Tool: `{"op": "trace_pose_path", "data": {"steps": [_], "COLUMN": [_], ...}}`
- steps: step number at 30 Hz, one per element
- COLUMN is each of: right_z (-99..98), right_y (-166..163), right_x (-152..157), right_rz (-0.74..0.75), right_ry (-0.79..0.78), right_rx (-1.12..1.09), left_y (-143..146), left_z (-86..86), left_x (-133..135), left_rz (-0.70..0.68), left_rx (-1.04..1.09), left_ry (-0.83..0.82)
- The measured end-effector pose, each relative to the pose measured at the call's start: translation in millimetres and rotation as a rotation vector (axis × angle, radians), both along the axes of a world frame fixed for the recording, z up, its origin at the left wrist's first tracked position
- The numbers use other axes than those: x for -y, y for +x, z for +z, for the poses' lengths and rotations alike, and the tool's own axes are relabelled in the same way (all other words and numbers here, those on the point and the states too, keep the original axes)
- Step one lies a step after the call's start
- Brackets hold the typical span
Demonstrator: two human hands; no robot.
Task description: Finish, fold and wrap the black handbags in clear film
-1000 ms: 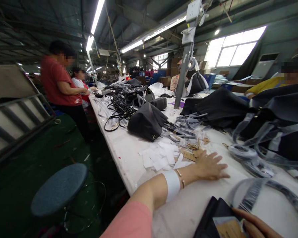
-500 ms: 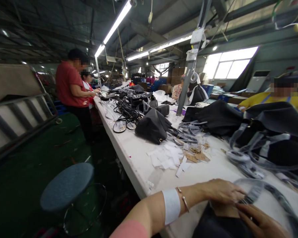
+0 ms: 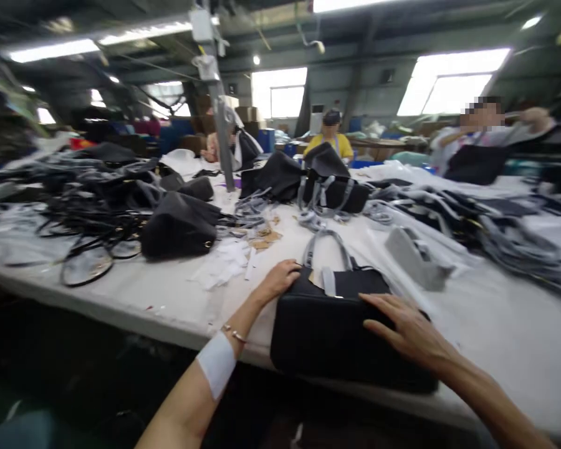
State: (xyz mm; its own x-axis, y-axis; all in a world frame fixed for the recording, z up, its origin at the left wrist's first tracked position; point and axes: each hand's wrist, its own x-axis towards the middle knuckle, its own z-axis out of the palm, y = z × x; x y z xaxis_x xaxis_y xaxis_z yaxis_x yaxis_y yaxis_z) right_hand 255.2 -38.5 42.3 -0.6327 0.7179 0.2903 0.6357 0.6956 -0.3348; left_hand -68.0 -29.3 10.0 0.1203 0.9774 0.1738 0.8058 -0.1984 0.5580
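Note:
A black handbag [image 3: 327, 337] lies at the table's front edge, its base end towards me. Its wrapped handles [image 3: 333, 239] point away, and a pale strip [image 3: 328, 282] lies across its upper side. My left hand [image 3: 280, 279] has its fingers closed on the bag's far left corner, fingertips partly hidden. On the bag's right side rests my right hand [image 3: 404, 327], open, with thumb and fingers apart. A bit of brown card [image 3: 312, 279] shows beside the strip.
White paper slips [image 3: 222, 262] and brown cards [image 3: 264, 238] lie left of the handles. Another black bag [image 3: 180, 226] and a pile of straps [image 3: 93, 234] are further left. A grey block [image 3: 416, 257] stands right. Co-workers sit across the table, beyond a post [image 3: 224, 137].
My view has swung right. Both hands have moved apart from their close position at the card, my left to the bag's corner and my right onto its side. More of the bag now shows.

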Motion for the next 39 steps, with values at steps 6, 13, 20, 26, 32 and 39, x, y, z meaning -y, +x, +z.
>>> {"op": "trace_pose_path", "data": {"steps": [6,13,20,26,32,39], "right_z": [-14.6,-42.2,-57.6,-55.1,-57.0,-73.1], "right_y": [15.4,3.8,3.4,0.9,-4.2,-20.4], "right_x": [-7.7,-33.8,-33.9,-26.2,7.5,56.4], "right_rz": [-0.098,-0.146,-0.143,0.071,0.074,0.086], "right_ry": [0.125,-0.017,0.138,0.241,0.166,0.109], "right_rx": [0.101,0.107,0.093,0.068,0.162,0.293], "left_y": [-5.4,19.5,34.1,41.7,40.6,25.0], "left_z": [28.3,0.6,-11.2,-15.4,-25.9,-17.1], "left_x": [52.0,68.6,56.7,57.8,58.0,41.5], "left_rz": [-0.054,0.161,0.287,0.335,0.429,0.433], "left_rx": [0.411,0.293,-0.075,-0.331,-0.36,-0.152], "left_ry": [-0.235,-0.2,-0.203,-0.19,0.034,-0.199]}}
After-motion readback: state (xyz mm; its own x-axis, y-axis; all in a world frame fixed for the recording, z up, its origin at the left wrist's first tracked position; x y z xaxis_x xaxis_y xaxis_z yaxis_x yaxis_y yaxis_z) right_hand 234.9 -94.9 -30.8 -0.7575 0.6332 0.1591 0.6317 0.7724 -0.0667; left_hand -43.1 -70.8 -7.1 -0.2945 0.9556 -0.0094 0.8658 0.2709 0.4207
